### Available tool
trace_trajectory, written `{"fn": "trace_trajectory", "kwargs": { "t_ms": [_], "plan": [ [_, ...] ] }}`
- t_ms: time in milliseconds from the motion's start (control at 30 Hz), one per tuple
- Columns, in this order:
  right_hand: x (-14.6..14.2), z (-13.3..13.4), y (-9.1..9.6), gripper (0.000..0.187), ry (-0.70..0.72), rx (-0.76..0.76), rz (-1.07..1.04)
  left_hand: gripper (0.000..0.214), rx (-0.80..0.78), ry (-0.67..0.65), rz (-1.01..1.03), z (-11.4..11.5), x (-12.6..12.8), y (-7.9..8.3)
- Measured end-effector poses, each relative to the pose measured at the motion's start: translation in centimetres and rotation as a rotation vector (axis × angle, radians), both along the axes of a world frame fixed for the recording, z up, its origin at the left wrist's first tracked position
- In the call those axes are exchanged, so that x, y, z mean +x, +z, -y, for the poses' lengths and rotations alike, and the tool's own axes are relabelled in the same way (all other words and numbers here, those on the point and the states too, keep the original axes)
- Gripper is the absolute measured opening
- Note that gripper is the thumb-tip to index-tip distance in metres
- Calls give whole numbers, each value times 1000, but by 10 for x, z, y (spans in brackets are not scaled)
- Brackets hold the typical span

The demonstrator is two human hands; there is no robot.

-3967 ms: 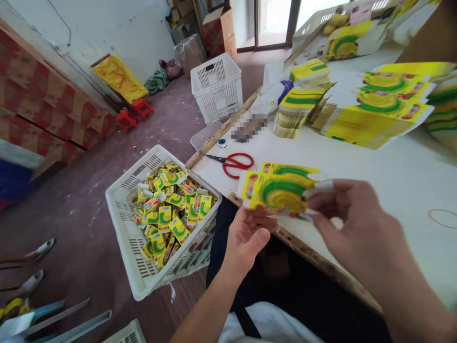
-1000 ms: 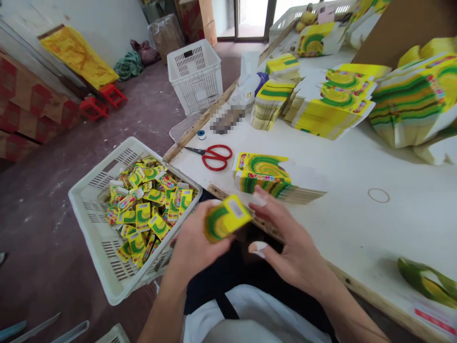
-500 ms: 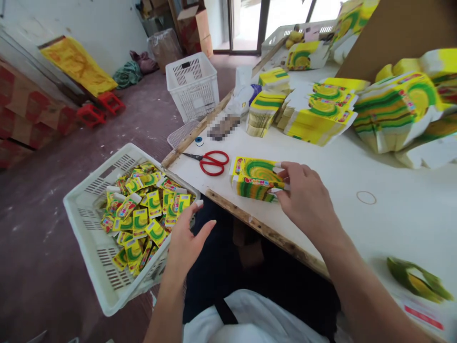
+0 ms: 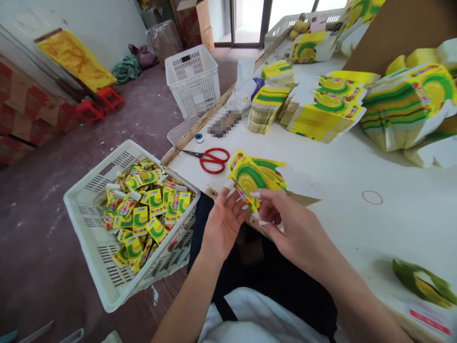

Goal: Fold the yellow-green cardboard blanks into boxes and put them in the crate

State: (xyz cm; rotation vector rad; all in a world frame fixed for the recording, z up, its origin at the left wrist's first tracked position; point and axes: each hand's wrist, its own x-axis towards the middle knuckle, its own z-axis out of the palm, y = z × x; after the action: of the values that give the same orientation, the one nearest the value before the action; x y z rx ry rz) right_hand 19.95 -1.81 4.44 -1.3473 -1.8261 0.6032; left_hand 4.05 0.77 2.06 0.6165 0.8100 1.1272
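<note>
My left hand (image 4: 223, 224) and my right hand (image 4: 291, 228) meet at the table's front edge. Both pinch one flat yellow-and-green carton blank (image 4: 246, 183), held tilted just above that edge. Behind it a small stack of the same blanks (image 4: 273, 171) lies on the white table (image 4: 357, 157). To my left a white plastic crate (image 4: 107, 281) on the floor holds several folded yellow-and-green boxes (image 4: 150, 209).
Red scissors (image 4: 210, 159) lie on the table left of the stack. Big piles of flat cartons (image 4: 324, 112) fill the table's back. An empty white crate (image 4: 193, 78) and red stools (image 4: 100, 102) stand on the floor. A rubber band (image 4: 372, 197) lies on the right.
One second ago I held a folded box; it is gone from my hands. My right hand then reached to the stack and now holds a fresh flat blank together with my left.
</note>
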Motion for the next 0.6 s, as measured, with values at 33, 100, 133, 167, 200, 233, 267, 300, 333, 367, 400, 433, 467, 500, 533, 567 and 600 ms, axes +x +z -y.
{"fn": "trace_trajectory", "kwargs": {
  "t_ms": [33,100,133,167,200,233,267,300,333,367,400,433,467,500,533,567,600],
  "plan": [
    [-4,3,-3,41,16,-22,-25,53,-42,57,40,-2,5,2],
    [-10,5,-10,37,-15,-31,-62,39,-78,150,56,-4,15,3],
    [-12,6,-12,35,-39,-23,-67,35,-79,183,45,-4,19,3],
    [-14,6,-14,33,-58,-11,-65,34,-74,208,28,-4,22,2],
    [-15,6,-15,31,-64,-2,-64,33,-64,229,12,-5,22,0],
    [-15,6,-14,27,-54,-1,-66,33,-48,253,3,-6,21,-2],
    [-13,6,-12,21,-39,0,-75,32,-24,292,2,-8,17,-3],
    [-11,7,-9,15,-35,8,-91,32,-1,349,11,-12,10,-5],
    [-7,8,-7,10,-52,26,-106,31,17,420,28,-16,0,-6],
    [-2,8,-4,7,-96,50,-112,29,16,494,44,-21,-11,-6],
    [2,8,-2,7,-165,83,-106,25,-27,569,54,-26,-23,-7],
    [7,7,-1,8,-243,122,-85,20,-76,611,63,-30,-36,-7],
    [10,5,0,10,-316,163,-52,17,-89,625,63,-32,-46,-6],
    [12,2,-1,13,-364,197,-12,16,-117,615,71,-33,-55,-6],
    [13,-3,-1,15,-384,228,27,17,-150,579,90,-32,-61,-6],
    [14,-9,-1,16,-381,253,61,18,-180,532,112,-30,-63,-5],
    [13,-17,-1,18,-363,270,91,17,-209,480,137,-27,-64,-5]
  ]
}}
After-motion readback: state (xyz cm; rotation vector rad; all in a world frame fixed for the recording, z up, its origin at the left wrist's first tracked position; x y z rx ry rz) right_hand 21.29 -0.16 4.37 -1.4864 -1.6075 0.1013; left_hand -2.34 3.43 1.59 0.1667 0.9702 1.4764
